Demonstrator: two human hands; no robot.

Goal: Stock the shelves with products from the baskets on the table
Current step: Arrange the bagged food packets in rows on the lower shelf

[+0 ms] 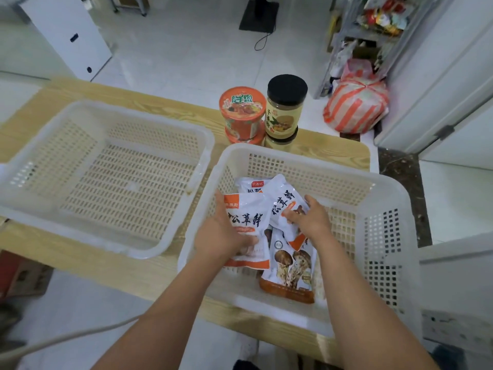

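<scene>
**A:** What could slip?

**B:** Your left hand [221, 233] has its fingers clamped on one packet [246, 217]. Your right hand [310, 217] grips a second packet [282, 198]. Both are inside the basket [386, 188], and the slick film may slide free as you lift. Two more packets [290, 271] lie there.

**A:** Elsewhere?

**B:** Left of it, the other basket [133, 113] shows nothing. Cups [241, 113] and jars [285, 108] stand behind.

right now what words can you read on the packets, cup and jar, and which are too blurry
"松茸鲜": left packet, held by the left hand.
"松茸鲜", tilted: right packet, held by the right hand.
"巴香姑", on a red tag: back packet.
"干姜粉", roughly: top jar.
Top noodle cup: lid lettering too blurred to read.
Front packet, mushroom picture: print too small.
</scene>
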